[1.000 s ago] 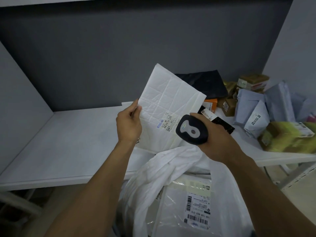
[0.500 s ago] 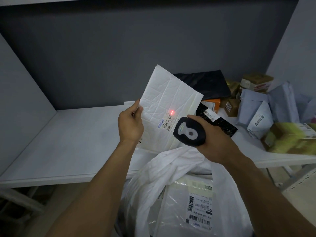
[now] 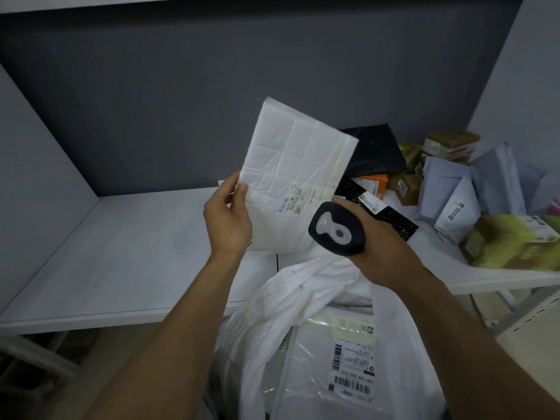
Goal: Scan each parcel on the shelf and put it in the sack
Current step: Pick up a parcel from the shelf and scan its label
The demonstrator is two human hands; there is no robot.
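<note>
A white shelf (image 3: 106, 253) is seen across the view, backed by a grey wall. Left of centre, a flat white parcel (image 3: 291, 183) is pinched at its lower left edge by the left hand (image 3: 228, 221). The parcel is held up above the shelf, tilted, with its label turned toward the camera; the print is too blurred to be read. Just right of it and lower, a black scanner (image 3: 336, 233) is gripped in the right hand (image 3: 385, 247), with the fingers curled round its handle and its back turned toward the camera. Scanner and white parcel are kept apart.

Below both hands, in front of the shelf edge, a white sack (image 3: 272, 313) is seen open. A wrapped parcel (image 3: 348, 359) with a barcode label is lying inside it.

Behind the right hand, a speckled parcel (image 3: 391, 216) with a white label is lying on the shelf. Further back, a black bag (image 3: 375, 153) is leaned toward the wall, with an orange box (image 3: 374, 183) just in front of it. At the shelf's right end, brown boxes (image 3: 451, 144), grey mailers (image 3: 445, 189) and a yellow parcel (image 3: 515, 244) are piled close together.
</note>
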